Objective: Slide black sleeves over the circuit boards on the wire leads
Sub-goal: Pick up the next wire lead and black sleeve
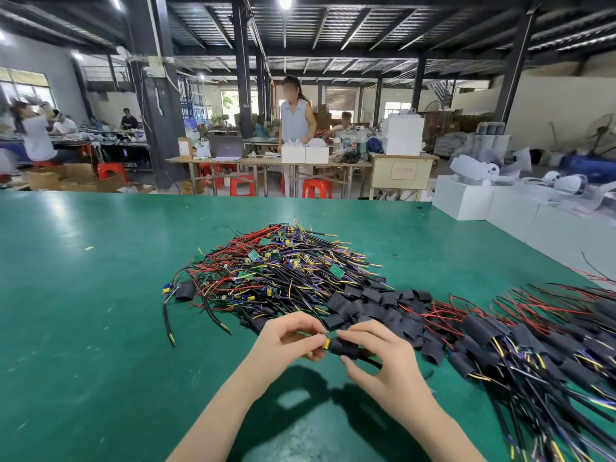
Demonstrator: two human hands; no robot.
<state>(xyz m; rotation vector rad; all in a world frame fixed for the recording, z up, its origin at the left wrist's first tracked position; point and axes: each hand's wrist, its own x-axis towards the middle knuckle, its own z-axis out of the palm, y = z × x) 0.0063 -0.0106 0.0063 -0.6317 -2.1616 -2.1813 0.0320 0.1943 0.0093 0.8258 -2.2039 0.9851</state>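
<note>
Left hand (289, 338): fingers and thumb pinched on the exposed end of one circuit board (326, 342), where a yellow part shows. Held just above the bench (83, 311), near centre.

Right hand (376, 353): fingers curled round a black sleeve (346, 348), which covers most of the board; its open end sits touching the yellow part. The two hands are close together, nearly meeting at the sleeve mouth. A dark wire lead (373, 361) trails out under the right hand.

Loose sleeves (373, 303): a scatter of flat black pieces just beyond the hands.

Unsleeved pile (283, 265): a tangled heap of red, black, yellow and purple leads with green boards, farther off at centre.

Sleeved pile (533, 341): finished leads spread to the right, reaching the near edge.

Risk, as judged: the sleeve mouth may snag on the yellow part or a board corner, bunching or splitting if forced. A slack pinch could let the board slip back out. Trailing leads may catch in the nearby heaps.
</note>
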